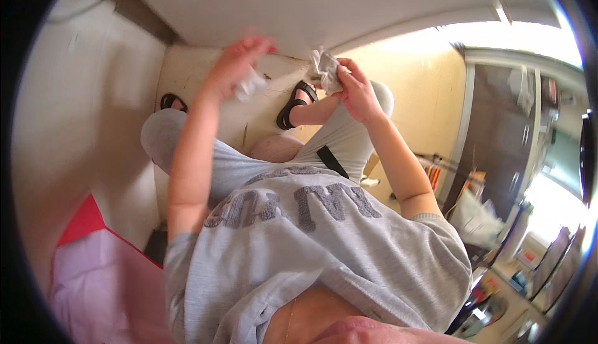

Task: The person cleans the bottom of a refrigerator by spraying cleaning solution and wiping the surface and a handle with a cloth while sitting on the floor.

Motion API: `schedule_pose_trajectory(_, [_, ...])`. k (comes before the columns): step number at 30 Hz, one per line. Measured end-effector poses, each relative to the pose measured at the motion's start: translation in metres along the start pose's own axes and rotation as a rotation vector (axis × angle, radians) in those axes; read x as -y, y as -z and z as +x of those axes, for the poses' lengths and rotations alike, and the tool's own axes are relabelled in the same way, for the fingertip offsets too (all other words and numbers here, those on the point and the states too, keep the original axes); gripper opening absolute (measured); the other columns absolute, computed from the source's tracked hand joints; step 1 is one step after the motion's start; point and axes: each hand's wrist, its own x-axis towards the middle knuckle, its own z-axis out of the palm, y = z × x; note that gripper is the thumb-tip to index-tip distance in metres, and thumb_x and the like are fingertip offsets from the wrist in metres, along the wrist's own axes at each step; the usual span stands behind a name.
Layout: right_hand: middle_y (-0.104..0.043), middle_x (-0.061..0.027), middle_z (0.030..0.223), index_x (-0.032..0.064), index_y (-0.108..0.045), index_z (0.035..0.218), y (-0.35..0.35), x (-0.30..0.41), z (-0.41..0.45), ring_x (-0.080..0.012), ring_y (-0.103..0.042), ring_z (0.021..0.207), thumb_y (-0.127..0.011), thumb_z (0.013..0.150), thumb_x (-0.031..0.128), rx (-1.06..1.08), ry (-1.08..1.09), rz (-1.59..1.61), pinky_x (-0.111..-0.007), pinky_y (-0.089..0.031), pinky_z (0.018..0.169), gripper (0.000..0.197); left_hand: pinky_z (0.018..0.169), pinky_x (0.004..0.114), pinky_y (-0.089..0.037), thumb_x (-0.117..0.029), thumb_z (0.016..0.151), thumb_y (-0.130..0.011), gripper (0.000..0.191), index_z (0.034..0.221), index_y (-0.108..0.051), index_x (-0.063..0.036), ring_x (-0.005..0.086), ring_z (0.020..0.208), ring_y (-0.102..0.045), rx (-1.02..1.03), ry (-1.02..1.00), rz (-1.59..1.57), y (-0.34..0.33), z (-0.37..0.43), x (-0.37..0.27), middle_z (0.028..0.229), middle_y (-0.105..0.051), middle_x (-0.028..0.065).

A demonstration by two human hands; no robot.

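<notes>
My right hand (357, 87) pinches a crumpled white-and-grey piece, thin like tissue or cloth (324, 70), between thumb and fingers. It is raised above my right knee, in front of a large pale panel. To the left, my left hand (238, 63) is blurred by motion. A second crumpled white piece (250, 85) shows against its palm side and seems held by the lower fingers. The two hands are apart. What either piece is made of cannot be settled.
A pale panel (261, 7) rises close before me, and a pale wall (93, 91) stands on the left. My sandalled foot (294, 105) rests on the stained floor (233, 119). A pink, red-edged cloth item (107, 283) lies lower left. On the right are a dark-doored cabinet (495, 124) and a white plastic bag (476, 218).
</notes>
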Motion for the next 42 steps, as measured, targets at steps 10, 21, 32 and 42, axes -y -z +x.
schedule_pose_trajectory(10, [-0.058,-0.0071,0.081,0.0064,-0.049,0.109,0.141,-0.022,-0.137,-0.0128,-0.06,0.067,-0.045,0.091,0.03,-0.391,0.217,-0.005,-0.024,-0.044,0.057,0.03,0.066,0.02,-0.046,-0.008,0.08,-0.062,0.035,0.112,-0.051,0.0026,0.0084,0.075,-0.057,0.443,-0.02,0.17,-0.241,0.03,0.019,0.089,-0.061,0.0048])
schedule_pose_trajectory(21, [-0.06,-0.0198,0.095,-0.0009,-0.047,0.117,0.245,-0.336,-0.213,-0.0303,-0.062,0.078,-0.065,0.072,0.043,-1.15,-0.779,-0.026,-0.038,-0.05,0.067,0.065,0.065,0.03,-0.048,-0.012,0.067,-0.067,0.036,0.1,-0.058,-0.0004,0.0164,0.071,-0.061,0.569,-0.033,0.672,-0.37,0.08,0.145,0.083,-0.064,0.0117])
schedule_pose_trajectory(32, [-0.056,-0.0134,0.09,0.0062,-0.054,0.094,0.24,-0.227,-0.133,-0.032,-0.059,0.077,-0.056,0.077,0.029,-0.882,-0.372,-0.898,-0.042,-0.048,0.064,0.028,0.063,0.032,-0.048,-0.013,0.068,-0.066,0.026,0.09,-0.061,-0.0015,0.0197,0.07,-0.061,0.494,0.195,0.798,-0.374,0.133,0.19,0.079,-0.064,0.0104])
schedule_pose_trajectory(42, [-0.052,-0.0145,0.095,0.0112,-0.05,0.098,0.284,-0.23,-0.001,-0.0343,-0.058,0.081,-0.055,0.078,0.026,-0.632,-0.256,-1.055,-0.044,-0.049,0.066,0.025,0.075,0.039,-0.046,-0.017,0.074,-0.059,0.024,0.095,-0.057,-0.0061,0.0326,0.091,-0.058,0.179,0.134,1.242,-0.329,0.208,0.219,0.095,-0.061,0.0168])
